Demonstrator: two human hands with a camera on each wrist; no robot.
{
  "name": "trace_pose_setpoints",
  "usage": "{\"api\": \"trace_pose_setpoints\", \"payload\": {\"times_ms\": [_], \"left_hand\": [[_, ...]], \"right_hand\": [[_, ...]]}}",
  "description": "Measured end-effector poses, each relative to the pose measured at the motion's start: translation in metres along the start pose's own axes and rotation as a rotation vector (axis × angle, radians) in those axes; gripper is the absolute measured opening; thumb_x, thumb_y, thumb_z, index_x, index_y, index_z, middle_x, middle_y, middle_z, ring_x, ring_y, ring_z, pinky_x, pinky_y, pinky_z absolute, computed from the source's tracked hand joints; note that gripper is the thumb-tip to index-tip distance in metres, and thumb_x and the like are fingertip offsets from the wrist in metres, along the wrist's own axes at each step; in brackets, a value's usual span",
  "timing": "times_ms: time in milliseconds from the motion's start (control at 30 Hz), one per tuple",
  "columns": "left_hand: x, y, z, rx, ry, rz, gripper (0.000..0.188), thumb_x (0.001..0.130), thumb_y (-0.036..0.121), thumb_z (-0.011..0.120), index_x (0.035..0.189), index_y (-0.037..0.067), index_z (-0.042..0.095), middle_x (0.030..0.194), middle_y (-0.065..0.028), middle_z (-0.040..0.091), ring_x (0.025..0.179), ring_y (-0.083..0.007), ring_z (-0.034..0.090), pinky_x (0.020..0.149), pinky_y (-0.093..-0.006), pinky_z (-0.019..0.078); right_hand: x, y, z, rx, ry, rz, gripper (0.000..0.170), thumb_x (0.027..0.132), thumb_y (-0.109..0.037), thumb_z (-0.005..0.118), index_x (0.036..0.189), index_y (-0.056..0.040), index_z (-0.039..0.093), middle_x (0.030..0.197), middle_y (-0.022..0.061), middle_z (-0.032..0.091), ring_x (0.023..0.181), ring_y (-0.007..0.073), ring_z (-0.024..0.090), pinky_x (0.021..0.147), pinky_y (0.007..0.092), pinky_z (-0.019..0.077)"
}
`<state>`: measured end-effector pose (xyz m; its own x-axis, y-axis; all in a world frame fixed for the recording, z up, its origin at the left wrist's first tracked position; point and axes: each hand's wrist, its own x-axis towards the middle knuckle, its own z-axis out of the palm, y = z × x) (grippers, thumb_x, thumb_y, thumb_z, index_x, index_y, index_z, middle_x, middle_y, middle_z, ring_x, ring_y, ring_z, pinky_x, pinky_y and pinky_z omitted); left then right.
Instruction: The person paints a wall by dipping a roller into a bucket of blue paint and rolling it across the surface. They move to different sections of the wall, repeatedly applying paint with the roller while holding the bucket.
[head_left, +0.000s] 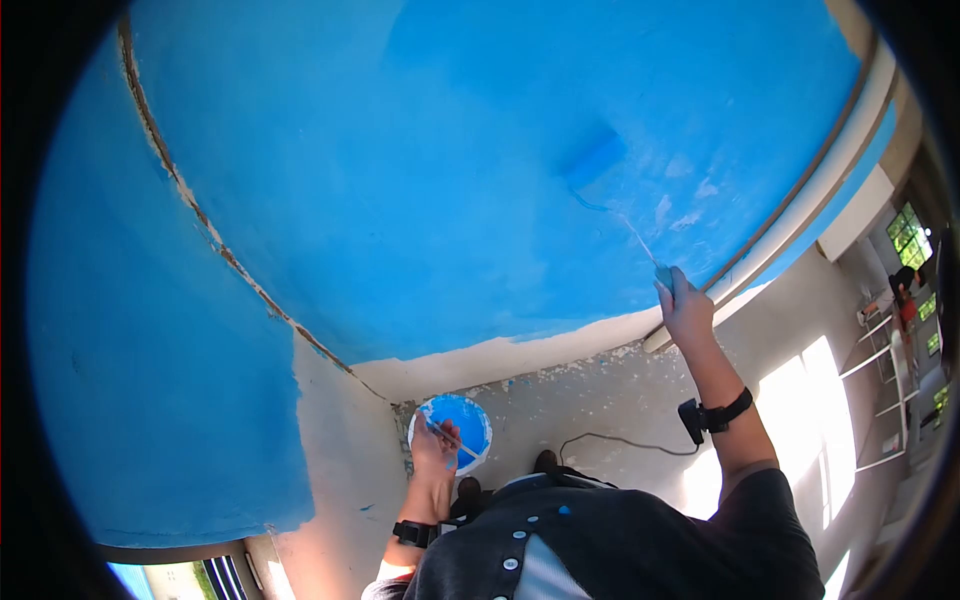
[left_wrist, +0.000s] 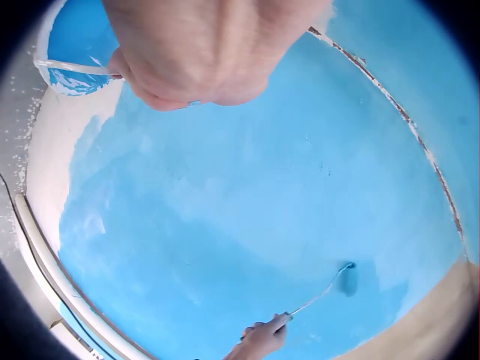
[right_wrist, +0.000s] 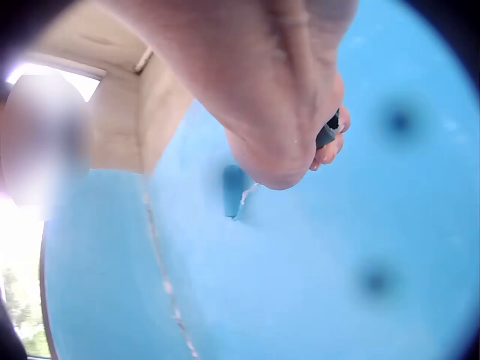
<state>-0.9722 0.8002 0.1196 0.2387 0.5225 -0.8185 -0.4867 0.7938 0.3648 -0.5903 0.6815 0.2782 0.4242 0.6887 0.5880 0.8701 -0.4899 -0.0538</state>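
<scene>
A paint roller (head_left: 594,156) lies against the blue wall (head_left: 450,200), and the right hand (head_left: 688,308) grips its handle. In the right wrist view the roller (right_wrist: 234,189) shows beyond the right hand (right_wrist: 281,127), whose fingers curl round the dark handle end (right_wrist: 325,136). Low near the body, the left hand (head_left: 436,447) holds the strap-like handle of a white-rimmed bucket (head_left: 484,412) with blue paint inside. The left wrist view shows the left hand (left_wrist: 195,60) from behind, with the bucket's pale handle (left_wrist: 79,68) running to its fingers.
A cracked seam (head_left: 215,240) runs down the wall at the left. A pale pipe (head_left: 800,215) curves along the right side. Paint flecks dot the grey floor (head_left: 600,400), where a cable (head_left: 630,440) shows. Another person (head_left: 900,290) is far right, beside white metal frames.
</scene>
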Motion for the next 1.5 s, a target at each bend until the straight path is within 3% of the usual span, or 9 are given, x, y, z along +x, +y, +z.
{"api": "trace_pose_setpoints", "payload": {"times_ms": [67,167,433,600,733,933,1100,1200,1500], "left_hand": [[-0.001,-0.003,0.001,0.022,0.024,0.028,0.047,0.082,0.051,0.04,0.092,0.005,0.044,0.076,-0.0065,0.051,0.068,-0.0198,0.048,0.065,-0.0325,0.0378],[-0.003,-0.003,0.004,0.048,0.032,0.061,0.05,0.082,0.052,0.037,0.089,0.003,0.044,0.074,-0.0063,0.05,0.067,-0.0207,0.048,0.065,-0.0332,0.038],[-0.008,-0.003,0.012,0.071,0.047,0.085,0.049,0.083,0.049,0.038,0.085,0.001,0.045,0.073,-0.0063,0.05,0.069,-0.0211,0.049,0.062,-0.0321,0.0392],[0.004,-0.003,-0.004,0.012,0.019,0.007,0.042,0.083,0.048,0.043,0.093,0.007,0.044,0.077,-0.007,0.052,0.067,-0.0197,0.05,0.063,-0.032,0.04],[-0.002,-0.007,-0.002,-0.002,0.052,0.014,0.042,0.082,0.047,0.044,0.092,0.007,0.044,0.076,-0.0069,0.052,0.065,-0.0186,0.049,0.063,-0.0309,0.0404],[-0.007,-0.004,0.001,0.04,0.032,0.029,0.042,0.082,0.047,0.045,0.091,0.006,0.043,0.075,-0.0068,0.052,0.064,-0.0185,0.049,0.061,-0.0303,0.0405],[-0.011,-0.003,0.008,0.025,0.071,0.028,0.043,0.082,0.047,0.045,0.092,0.005,0.043,0.076,-0.0072,0.051,0.065,-0.0192,0.05,0.061,-0.0299,0.0405],[-0.001,-0.002,-0.002,0.019,0.054,0.035,0.044,0.082,0.047,0.045,0.092,0.004,0.043,0.077,-0.0074,0.051,0.065,-0.0195,0.05,0.062,-0.03,0.0409],[-0.009,0.0,-0.01,0.04,0.114,0.089,0.046,0.084,0.046,0.041,0.087,0.0,0.044,0.075,-0.0073,0.05,0.07,-0.0192,0.049,0.065,-0.0294,0.0418]], "right_hand": [[-0.011,0.014,-0.003,-0.045,-0.026,0.026,0.032,0.079,-0.028,0.053,0.104,-0.0078,0.049,0.067,0.0116,0.059,0.052,0.0285,0.056,0.045,0.0368,0.0439],[0.01,0.008,-0.024,-0.023,0.069,-0.159,0.032,0.078,-0.027,0.055,0.103,-0.0075,0.05,0.064,0.0104,0.057,0.048,0.0269,0.055,0.042,0.0352,0.0431],[0.091,-0.15,-0.065,0.089,-0.033,-0.321,0.029,0.077,-0.027,0.056,0.101,-0.009,0.052,0.069,0.009,0.058,0.053,0.0255,0.056,0.044,0.0335,0.0432],[0.035,-0.071,-0.02,0.112,0.041,-0.113,0.028,0.079,-0.029,0.054,0.102,-0.013,0.051,0.06,0.0093,0.056,0.05,0.0282,0.055,0.043,0.0372,0.0433],[-0.051,0.008,0.018,-0.027,-0.173,0.224,0.028,0.08,-0.029,0.053,0.103,-0.0126,0.052,0.066,0.0119,0.059,0.054,0.0306,0.057,0.045,0.0391,0.0436],[0.015,-0.068,-0.004,0.18,0.129,-0.069,0.027,0.08,-0.027,0.053,0.102,-0.0111,0.052,0.065,0.0094,0.059,0.051,0.0275,0.057,0.044,0.0359,0.0445],[0.083,-0.166,-0.042,0.255,0.157,-0.212,0.028,0.08,-0.03,0.052,0.1,-0.0104,0.051,0.061,0.0088,0.057,0.046,0.0262,0.055,0.039,0.0334,0.0413],[0.067,-0.162,-0.012,0.298,0.094,-0.107,0.028,0.08,-0.03,0.052,0.1,-0.0105,0.05,0.059,0.0094,0.056,0.047,0.0275,0.055,0.04,0.0358,0.0416],[-0.112,-0.066,0.102,0.325,-0.264,0.342,0.029,0.081,-0.03,0.051,0.102,-0.0105,0.051,0.062,0.0148,0.058,0.055,0.0336,0.057,0.046,0.0399,0.044]]}}
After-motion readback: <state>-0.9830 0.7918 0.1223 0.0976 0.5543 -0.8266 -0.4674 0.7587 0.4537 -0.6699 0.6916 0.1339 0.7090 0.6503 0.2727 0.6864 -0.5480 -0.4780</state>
